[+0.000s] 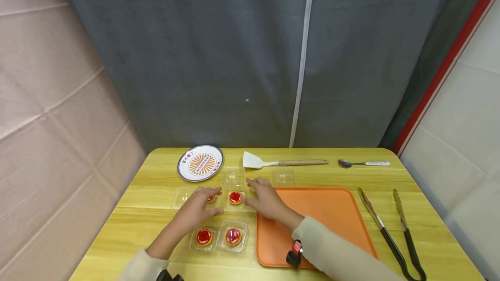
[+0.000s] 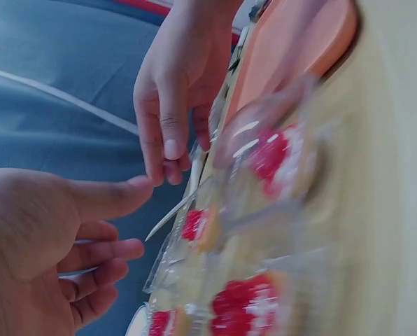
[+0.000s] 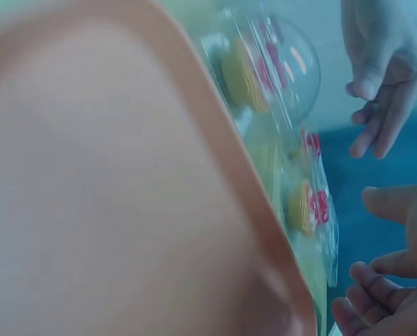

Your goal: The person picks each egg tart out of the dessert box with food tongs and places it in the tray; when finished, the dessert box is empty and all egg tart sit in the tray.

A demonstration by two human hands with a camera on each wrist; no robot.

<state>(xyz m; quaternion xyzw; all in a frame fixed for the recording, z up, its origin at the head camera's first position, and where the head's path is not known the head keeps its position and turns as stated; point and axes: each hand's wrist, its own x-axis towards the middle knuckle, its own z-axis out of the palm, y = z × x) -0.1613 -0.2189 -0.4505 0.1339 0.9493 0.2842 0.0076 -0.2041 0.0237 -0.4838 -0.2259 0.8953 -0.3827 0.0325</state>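
My left hand (image 1: 199, 207) hovers with relaxed, spread fingers over the back left tart (image 1: 211, 199), partly hiding it. Just right of the back right tart (image 1: 235, 197), my right hand (image 1: 266, 198) reaches in from over the tray, its fingers loosely extended. The left wrist view shows both palms facing, with nothing between the left hand's fingers (image 2: 117, 250). That back right tart sits in a clear plastic box with its lid (image 1: 234, 176) folded back. Nearer me are a front left tart (image 1: 204, 237) and a front right tart (image 1: 233, 237), the latter under a clear domed lid (image 3: 303, 70).
An orange tray (image 1: 316, 224) lies under my right forearm. Black-handled tongs (image 1: 384, 231) lie right of it. Along the back are a patterned plate (image 1: 203, 164), a white spatula (image 1: 254, 161), a spoon (image 1: 363, 163) and a clear plastic piece (image 1: 283, 177).
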